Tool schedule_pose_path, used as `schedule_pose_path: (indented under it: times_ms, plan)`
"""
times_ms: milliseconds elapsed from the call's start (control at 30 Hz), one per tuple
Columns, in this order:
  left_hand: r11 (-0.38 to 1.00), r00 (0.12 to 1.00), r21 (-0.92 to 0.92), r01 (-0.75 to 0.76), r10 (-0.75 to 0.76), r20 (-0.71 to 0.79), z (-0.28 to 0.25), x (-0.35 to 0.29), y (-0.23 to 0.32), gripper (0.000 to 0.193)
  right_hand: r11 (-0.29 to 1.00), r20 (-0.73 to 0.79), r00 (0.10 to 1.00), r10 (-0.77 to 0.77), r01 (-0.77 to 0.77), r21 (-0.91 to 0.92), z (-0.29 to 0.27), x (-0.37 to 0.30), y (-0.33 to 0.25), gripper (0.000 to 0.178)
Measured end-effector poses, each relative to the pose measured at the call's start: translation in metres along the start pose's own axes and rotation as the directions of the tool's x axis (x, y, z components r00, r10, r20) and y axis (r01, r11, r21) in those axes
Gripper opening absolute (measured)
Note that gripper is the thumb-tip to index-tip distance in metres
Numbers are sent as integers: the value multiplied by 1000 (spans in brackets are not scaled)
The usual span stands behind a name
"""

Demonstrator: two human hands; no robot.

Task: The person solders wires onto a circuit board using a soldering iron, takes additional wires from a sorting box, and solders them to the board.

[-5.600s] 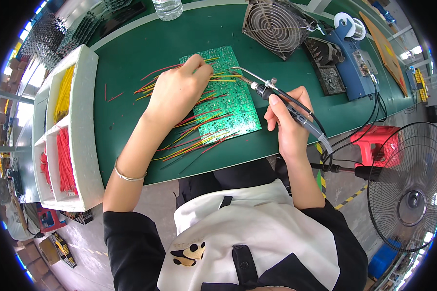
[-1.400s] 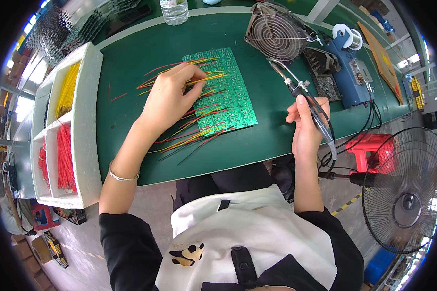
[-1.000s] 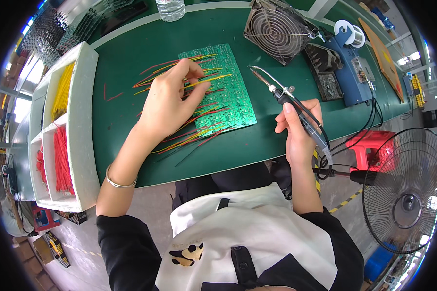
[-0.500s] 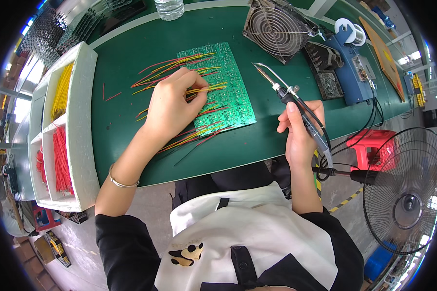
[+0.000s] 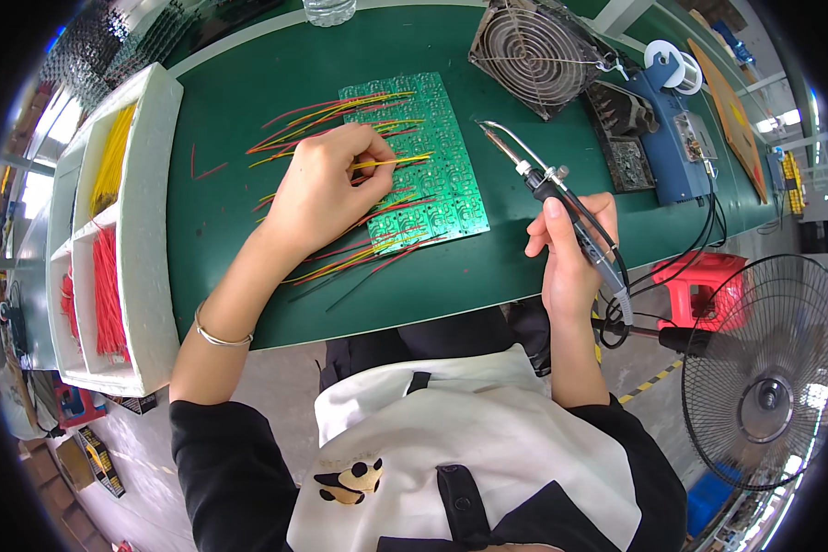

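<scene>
From the head view, your left hand (image 5: pixel 327 189) lies on the green board (image 5: pixel 414 156), which sits flat on the green counter (image 5: pixel 239 83) just in front of you. Its grip is closed: thumb and fingertips pinch a yellow wire (image 5: pixel 396 162) that runs to the right across the board. More red, yellow and green wires (image 5: pixel 340 262) fan out from under the hand toward the board's left and near edges.

Your right hand (image 5: pixel 570 258) is off the board, over the counter's near edge to the right. Its grip is closed around the black handle of the iron (image 5: pixel 547 189), with the metal tip pointing up and left, close to the board's right edge but clear of it.

Compared with half a second ago, your left hand sits in nearly the same spot on the board with the pinch unchanged, and the iron has barely shifted. Five seconds back, the iron's tip was down at the board beside your left hand; now it is lifted away.

Behind the board are a small fan (image 5: pixel 538 51), a blue station (image 5: pixel 676 147) and a solder spool (image 5: pixel 667 64). A white tray (image 5: pixel 152 212) of yellow and red wires is at your left, and a floor fan (image 5: pixel 768 377) at your right.
</scene>
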State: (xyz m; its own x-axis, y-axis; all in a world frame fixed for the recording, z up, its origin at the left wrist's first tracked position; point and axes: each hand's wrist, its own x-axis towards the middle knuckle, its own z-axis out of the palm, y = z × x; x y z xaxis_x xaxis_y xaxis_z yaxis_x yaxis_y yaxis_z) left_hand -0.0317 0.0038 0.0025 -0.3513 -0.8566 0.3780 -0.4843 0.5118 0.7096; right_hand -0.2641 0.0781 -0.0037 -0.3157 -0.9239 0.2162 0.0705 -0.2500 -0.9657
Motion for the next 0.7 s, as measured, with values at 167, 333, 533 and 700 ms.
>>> schedule_pose_path:
  times_ms: [167,333,533,700]
  plan:
    - [997,997,23,74,-75,28,-3,1,3,7,1000,73,997,-9,8,12,3,-4,0,23]
    - [1000,999,8,26,-26,28,-2,1,-3,8,999,99,995,22,-19,-36,7,-6,-4,21]
    - [1000,1000,8,25,-25,16,-2,0,-3,8,997,158,985,73,-75,8,6,-4,-4,24]
    - [997,996,13,79,-79,40,-4,1,0,10,997,166,983,73,-73,-6,6,-4,-3,24]
